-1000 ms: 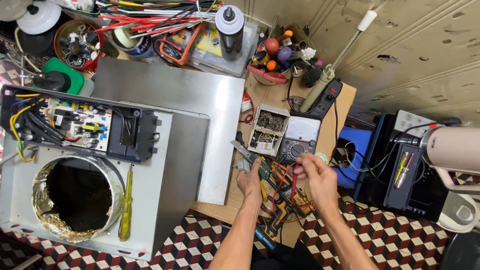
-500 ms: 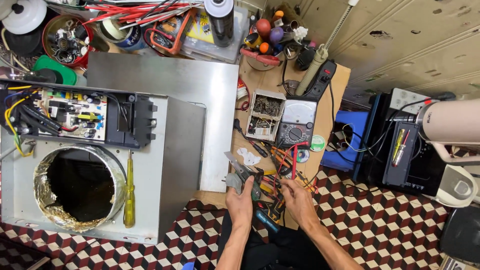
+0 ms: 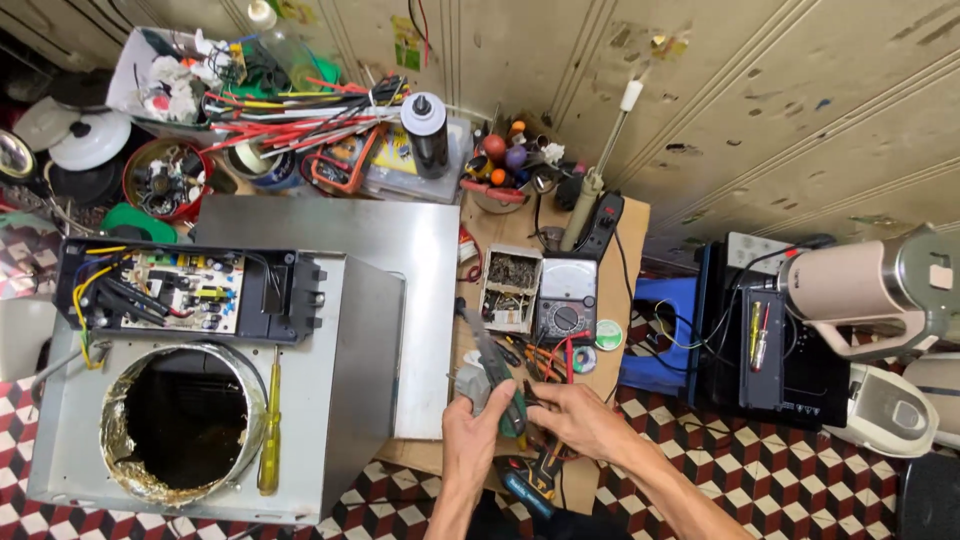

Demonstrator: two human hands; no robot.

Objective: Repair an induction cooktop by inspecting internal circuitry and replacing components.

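While the wooden bench (image 3: 620, 300) is viewed from above, both hands are seen at its near edge, amid a heap of small tools. The left hand (image 3: 472, 432) is closed around a pair of pliers (image 3: 497, 372) with dark green handles; the metal nose is pointed up and to the left, toward the flat steel sheet (image 3: 400, 260). A grey fitting (image 3: 470, 382) is located just beside the left thumb, though whether it is gripped or merely touched cannot be told from this view. The right hand (image 3: 575, 420) is positioned close against the left, its fingers curled loosely near the plier handles; contact with the handles is probable but is not clearly shown.

An analogue multimeter (image 3: 566, 298) is laid flat just beyond the hands, with red and black leads trailing from it toward the tool heap. A small open parts box (image 3: 510, 288) is set touching its left side. A roll of solder (image 3: 608, 335) is placed near the meter's right edge.

On the left, a steel appliance housing (image 3: 330, 400) is laid on the chequered floor (image 3: 770, 480). A round opening lined with foil (image 3: 175, 425) is cut into it, and a circuit board (image 3: 185, 290) in a black tray is seated above that opening. A yellow screwdriver (image 3: 270, 430) is rested on the housing, just right of the opening, parallel to its edge.

A black power strip (image 3: 603, 225) is laid at the far end of the bench.
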